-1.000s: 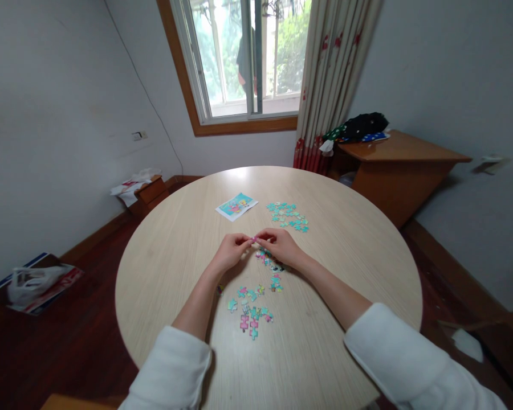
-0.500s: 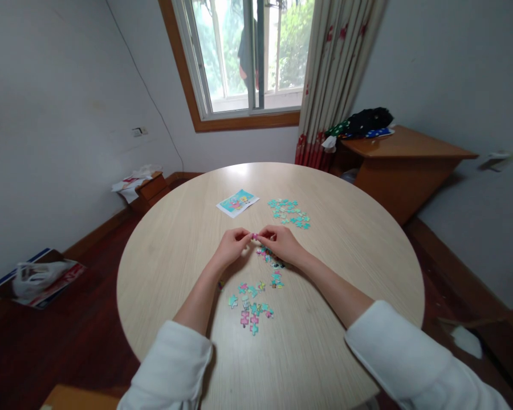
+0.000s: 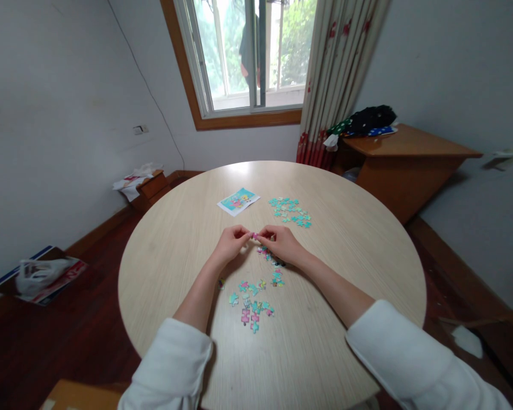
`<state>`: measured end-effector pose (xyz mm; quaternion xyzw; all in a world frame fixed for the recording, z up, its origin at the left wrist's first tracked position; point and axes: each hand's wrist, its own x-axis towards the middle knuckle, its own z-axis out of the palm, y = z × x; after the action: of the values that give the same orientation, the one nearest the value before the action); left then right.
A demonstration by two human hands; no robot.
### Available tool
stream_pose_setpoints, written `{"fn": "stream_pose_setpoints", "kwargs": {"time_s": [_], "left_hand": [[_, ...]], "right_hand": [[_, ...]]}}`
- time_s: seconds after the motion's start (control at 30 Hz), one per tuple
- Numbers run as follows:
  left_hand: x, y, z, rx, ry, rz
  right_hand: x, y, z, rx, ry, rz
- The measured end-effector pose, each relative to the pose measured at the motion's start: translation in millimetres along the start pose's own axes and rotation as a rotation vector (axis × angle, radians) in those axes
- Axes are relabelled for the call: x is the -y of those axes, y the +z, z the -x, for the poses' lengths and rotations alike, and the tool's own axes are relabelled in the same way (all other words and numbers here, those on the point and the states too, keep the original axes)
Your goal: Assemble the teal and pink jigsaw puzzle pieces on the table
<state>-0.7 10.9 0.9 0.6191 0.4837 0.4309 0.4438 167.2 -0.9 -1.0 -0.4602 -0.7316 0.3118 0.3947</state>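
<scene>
Now, both hands met over the middle of the table [image 3: 166, 262], and the action was all at the fingertips! The left hand [image 3: 229, 245] and the right hand [image 3: 281, 245] each had thumb and finger closed in a pinch on a pink piece [image 3: 255, 236], which was up between them, in front of the loose pieces [image 3: 265, 255] by the right hand. Whether it was one piece or two joined was too small to tell.

What did good handling call for here? Probably a light pinch on the rims, thumbs level with each other, so that no tab bent and the printed face stayed in sight. Any pressing looked best done straight and evenly; a twist could have creased the card or popped the thing out of the fingers. Lower wrists might have steadied it too.

Beyond the hands lay the picture [image 3: 238, 202], with the teal pieces [image 3: 308, 225] spread to its right, handy for checking colours. Nearer the body sat the pink pair [image 3: 245, 316] among mixed bits, and one stray [image 3: 221, 282] lay right beside the left forearm, where a sleeve or wrist could easily have nudged it.
</scene>
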Motion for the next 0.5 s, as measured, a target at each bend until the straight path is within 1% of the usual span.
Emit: {"fn": "stream_pose_setpoints", "kwargs": {"time_s": [0.17, 0.3, 0.4, 0.5], "left_hand": [[1.3, -1.9, -0.1, 0.005, -0.004, -0.015], [2.4, -5.1, -0.9, -0.028, -0.021, -0.056], [5.4, -8.0, -1.6, -0.07, -0.03, -0.161], [9.5, -10.0, -1.4, -0.11, -0.054, -0.298]], "right_hand": [[1.1, -1.3, 0.2, -0.006, -0.006, 0.052], [2.5, -2.4, 0.5, 0.011, -0.006, 0.111], [8.0, -0.6, 4.4, 0.108, -0.022, 0.082], [18.8, 3.0, 12.3, 0.262, -0.079, 0.042]]}}
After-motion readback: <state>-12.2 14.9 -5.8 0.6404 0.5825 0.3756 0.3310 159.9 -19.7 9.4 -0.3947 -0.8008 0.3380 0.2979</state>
